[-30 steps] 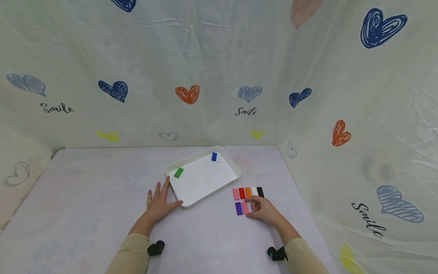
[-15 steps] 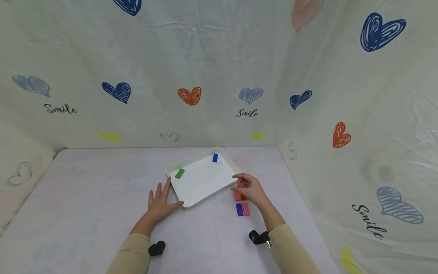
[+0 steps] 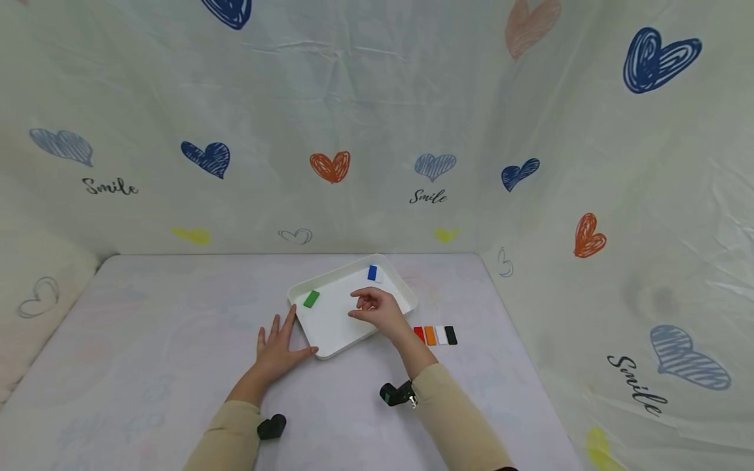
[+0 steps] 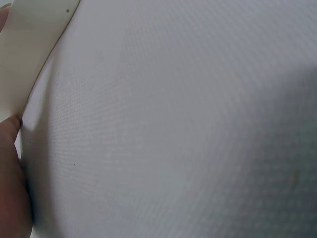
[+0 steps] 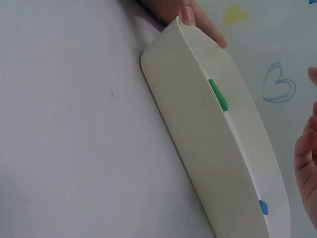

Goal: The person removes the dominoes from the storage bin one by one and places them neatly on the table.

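Right hand (image 3: pixel 379 310) moved over tray (image 3: pixel 332 330); pale tabletop (image 3: pixel 177 327), heart-printed sheeting (image 3: pixel 371 219) behind.

Beige sleeves (image 3: pixel 226 435), bare hands (image 3: pixel 275 354), black camera (image 3: pixel 271 427) at each wrist (silvery fitting (image 3: pixel 413 400) on the right one)

Whether the right hand (image 3: pixel 379 311) pinched anything was too small to tell; its forearm (image 3: pixel 413 350) hid part of the tray (image 3: pixel 330 320). The wrist views cut both hands off, and the tray's wall partly covered the blue tile (image 5: pixel 263 208).
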`<state>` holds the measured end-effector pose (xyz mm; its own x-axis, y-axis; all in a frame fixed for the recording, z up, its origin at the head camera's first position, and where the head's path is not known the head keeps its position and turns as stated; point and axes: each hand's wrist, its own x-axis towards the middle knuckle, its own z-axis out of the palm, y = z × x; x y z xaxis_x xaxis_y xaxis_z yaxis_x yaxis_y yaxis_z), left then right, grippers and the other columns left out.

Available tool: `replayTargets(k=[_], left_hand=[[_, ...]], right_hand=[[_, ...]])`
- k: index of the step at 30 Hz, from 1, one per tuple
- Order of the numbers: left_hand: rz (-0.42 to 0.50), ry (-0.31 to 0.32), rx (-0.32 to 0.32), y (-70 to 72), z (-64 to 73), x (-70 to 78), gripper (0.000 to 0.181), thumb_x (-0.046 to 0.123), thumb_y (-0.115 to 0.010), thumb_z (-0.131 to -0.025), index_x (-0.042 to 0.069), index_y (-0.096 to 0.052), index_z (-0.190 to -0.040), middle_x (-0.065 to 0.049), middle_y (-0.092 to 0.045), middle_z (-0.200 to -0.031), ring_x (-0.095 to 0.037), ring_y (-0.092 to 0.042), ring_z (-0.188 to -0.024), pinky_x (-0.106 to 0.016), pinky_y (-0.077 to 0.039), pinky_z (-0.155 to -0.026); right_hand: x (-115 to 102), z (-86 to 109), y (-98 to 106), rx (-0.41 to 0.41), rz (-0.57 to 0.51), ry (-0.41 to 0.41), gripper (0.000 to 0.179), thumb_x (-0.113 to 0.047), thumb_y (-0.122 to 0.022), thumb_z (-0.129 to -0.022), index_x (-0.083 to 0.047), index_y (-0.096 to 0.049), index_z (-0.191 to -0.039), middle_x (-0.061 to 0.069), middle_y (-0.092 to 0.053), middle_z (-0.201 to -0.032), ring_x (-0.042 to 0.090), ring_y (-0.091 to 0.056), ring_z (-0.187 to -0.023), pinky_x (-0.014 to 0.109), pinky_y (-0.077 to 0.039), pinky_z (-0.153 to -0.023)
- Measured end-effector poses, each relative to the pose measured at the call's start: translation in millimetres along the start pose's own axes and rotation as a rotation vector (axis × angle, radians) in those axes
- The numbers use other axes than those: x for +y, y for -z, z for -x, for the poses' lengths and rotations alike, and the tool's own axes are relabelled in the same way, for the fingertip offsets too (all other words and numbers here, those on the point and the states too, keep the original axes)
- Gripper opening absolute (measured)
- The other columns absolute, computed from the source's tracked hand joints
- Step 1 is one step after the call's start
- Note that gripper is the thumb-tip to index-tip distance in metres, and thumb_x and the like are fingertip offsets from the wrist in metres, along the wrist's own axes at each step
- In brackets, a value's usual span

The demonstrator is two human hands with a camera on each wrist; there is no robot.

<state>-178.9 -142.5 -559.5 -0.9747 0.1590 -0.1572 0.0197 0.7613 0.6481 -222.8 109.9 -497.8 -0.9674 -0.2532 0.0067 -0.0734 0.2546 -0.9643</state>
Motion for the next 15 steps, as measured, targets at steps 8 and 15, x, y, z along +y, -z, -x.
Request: replayTargets(k=[8, 15], left_hand=[[-0.014, 0.006, -0.001, 0.4, 0.1, 1.3, 0.11, 0.051, -0.073, -0.081, 0.006, -0.006, -0.156, -0.029, -0.016, -0.156, -0.046, -0.003, -0.144, -0.06, 0.01, -0.111], [-0.017, 0.005, -0.005, 1.8, 0.3, 1.9, 0.108, 0.05, -0.072, -0.082, 0.006, -0.007, -0.156, -0.029, -0.016, -0.156, -0.047, -0.003, -0.144, -0.061, 0.01, -0.111]], right_hand=[[2.8, -19.8, -34.6, 0.005, 0.039, -0.039, 0.036, -0.005, -0.079, -0.081, -0.001, -0.068, -0.114, 0.001, -0.06, -0.086, 0.01, -0.052, -0.073, 0.018, -0.044, -0.06], [9.4, -35.2, -55.9, 0.002, 0.063, -0.073, 0.035, -0.004, -0.08, -0.08, -0.007, -0.07, -0.113, -0.002, -0.063, -0.091, 0.009, -0.054, -0.076, 0.019, -0.045, -0.061]])
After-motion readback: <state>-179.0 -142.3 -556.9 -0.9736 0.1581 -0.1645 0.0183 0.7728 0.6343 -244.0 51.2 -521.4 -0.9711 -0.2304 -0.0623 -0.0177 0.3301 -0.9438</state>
